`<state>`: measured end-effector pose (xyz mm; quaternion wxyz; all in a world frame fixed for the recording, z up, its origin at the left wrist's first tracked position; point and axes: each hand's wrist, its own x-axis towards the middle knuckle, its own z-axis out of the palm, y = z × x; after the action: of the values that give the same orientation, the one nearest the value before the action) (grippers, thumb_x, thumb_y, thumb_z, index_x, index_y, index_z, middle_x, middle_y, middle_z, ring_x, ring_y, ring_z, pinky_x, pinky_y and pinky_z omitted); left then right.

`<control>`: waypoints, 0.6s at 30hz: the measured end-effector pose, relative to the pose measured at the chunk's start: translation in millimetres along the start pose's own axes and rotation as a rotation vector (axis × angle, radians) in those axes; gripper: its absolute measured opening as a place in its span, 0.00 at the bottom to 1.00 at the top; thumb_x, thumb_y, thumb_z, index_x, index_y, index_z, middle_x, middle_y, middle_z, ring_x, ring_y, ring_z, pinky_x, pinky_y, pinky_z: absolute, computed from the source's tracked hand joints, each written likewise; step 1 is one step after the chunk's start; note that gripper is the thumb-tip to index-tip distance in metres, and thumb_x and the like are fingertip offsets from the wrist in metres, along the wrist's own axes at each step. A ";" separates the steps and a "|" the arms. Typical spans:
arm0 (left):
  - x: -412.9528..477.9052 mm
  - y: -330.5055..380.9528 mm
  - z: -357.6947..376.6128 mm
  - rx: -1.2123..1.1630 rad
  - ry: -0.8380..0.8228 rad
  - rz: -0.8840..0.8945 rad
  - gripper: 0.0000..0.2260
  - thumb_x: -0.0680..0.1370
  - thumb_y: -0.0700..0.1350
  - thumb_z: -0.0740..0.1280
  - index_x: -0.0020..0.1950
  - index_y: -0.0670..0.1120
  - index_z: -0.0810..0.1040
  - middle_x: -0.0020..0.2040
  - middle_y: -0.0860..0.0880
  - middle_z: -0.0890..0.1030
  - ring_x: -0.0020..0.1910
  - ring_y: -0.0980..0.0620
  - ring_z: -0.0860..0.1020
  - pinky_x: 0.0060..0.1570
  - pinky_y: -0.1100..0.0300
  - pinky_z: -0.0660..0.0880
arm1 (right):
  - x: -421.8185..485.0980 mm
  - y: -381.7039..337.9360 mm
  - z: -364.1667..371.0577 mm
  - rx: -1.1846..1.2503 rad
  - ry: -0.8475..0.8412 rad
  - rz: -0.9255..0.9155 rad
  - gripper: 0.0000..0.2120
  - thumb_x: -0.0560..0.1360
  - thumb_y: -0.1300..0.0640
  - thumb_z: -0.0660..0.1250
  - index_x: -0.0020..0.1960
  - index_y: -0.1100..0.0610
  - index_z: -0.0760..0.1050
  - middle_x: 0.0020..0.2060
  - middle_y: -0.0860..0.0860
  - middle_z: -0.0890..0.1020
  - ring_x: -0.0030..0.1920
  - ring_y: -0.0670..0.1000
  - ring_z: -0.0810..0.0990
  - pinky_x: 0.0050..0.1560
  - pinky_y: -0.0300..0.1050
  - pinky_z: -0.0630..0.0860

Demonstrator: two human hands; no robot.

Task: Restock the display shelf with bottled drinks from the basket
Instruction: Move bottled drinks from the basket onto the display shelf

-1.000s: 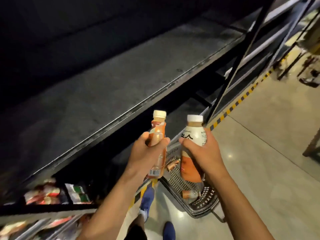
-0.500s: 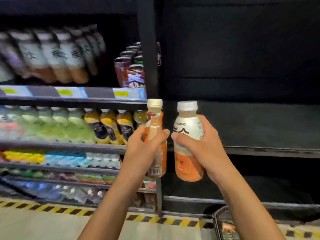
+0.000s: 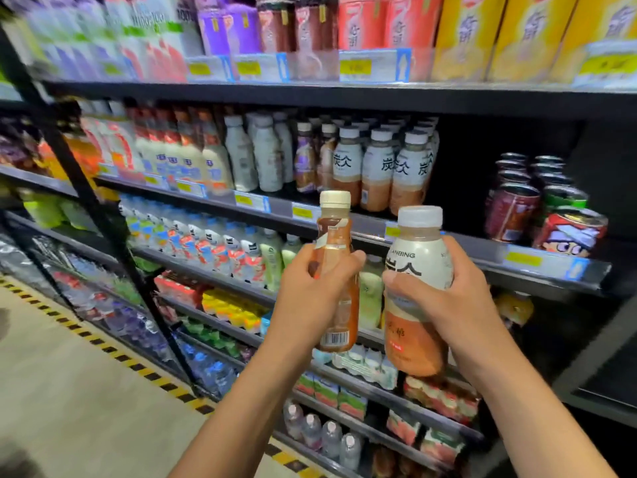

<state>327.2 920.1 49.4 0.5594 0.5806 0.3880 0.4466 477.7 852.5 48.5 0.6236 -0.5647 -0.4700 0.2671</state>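
Bottle (image 3: 336, 232) slim, amber, cream-capped; stout bottle (image 3: 418, 267) white-over-orange label.

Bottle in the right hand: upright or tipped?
Upright, near enough. The white-label bottle has its white cap on top and orange base below; the right hand grips its middle.

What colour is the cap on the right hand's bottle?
White cap on the wide bottle; head view shows it best.

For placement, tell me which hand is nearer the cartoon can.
Right. The right hand, gripping the white-capped bottle, is below-left of the cartoon can; the left hand, gripping the slim bottle, is farther left.
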 end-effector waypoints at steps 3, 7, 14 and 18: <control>29.4 4.3 -37.4 -0.022 -0.030 -0.003 0.10 0.73 0.55 0.73 0.48 0.51 0.80 0.41 0.50 0.82 0.46 0.44 0.83 0.52 0.44 0.79 | 19.6 -4.8 36.2 -0.032 0.006 -0.032 0.19 0.62 0.50 0.77 0.50 0.47 0.76 0.41 0.47 0.83 0.40 0.48 0.83 0.38 0.41 0.79; 70.5 8.2 -66.1 -0.034 -0.061 -0.001 0.10 0.72 0.54 0.74 0.48 0.51 0.80 0.40 0.50 0.82 0.42 0.48 0.82 0.54 0.42 0.78 | 50.6 -11.8 70.6 -0.066 0.053 -0.083 0.20 0.62 0.49 0.77 0.51 0.49 0.76 0.41 0.48 0.83 0.41 0.50 0.83 0.40 0.45 0.80; 146.5 14.3 -74.4 -0.063 -0.124 0.011 0.14 0.72 0.56 0.74 0.52 0.50 0.81 0.51 0.45 0.84 0.49 0.48 0.84 0.54 0.48 0.79 | 117.0 -7.6 101.3 -0.135 0.158 -0.163 0.19 0.64 0.52 0.80 0.50 0.51 0.76 0.42 0.47 0.83 0.40 0.47 0.82 0.39 0.41 0.79; 186.9 11.4 -73.7 -0.075 -0.176 0.012 0.14 0.72 0.56 0.74 0.52 0.50 0.80 0.49 0.47 0.85 0.51 0.46 0.83 0.55 0.46 0.80 | 151.4 1.8 110.2 -0.141 0.218 -0.180 0.16 0.67 0.55 0.79 0.50 0.50 0.76 0.42 0.45 0.83 0.38 0.40 0.81 0.36 0.33 0.76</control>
<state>312.4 1119.2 74.7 0.6098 0.5986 0.3171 0.4115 443.1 1033.6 81.1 0.6513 -0.5884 -0.4655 0.1137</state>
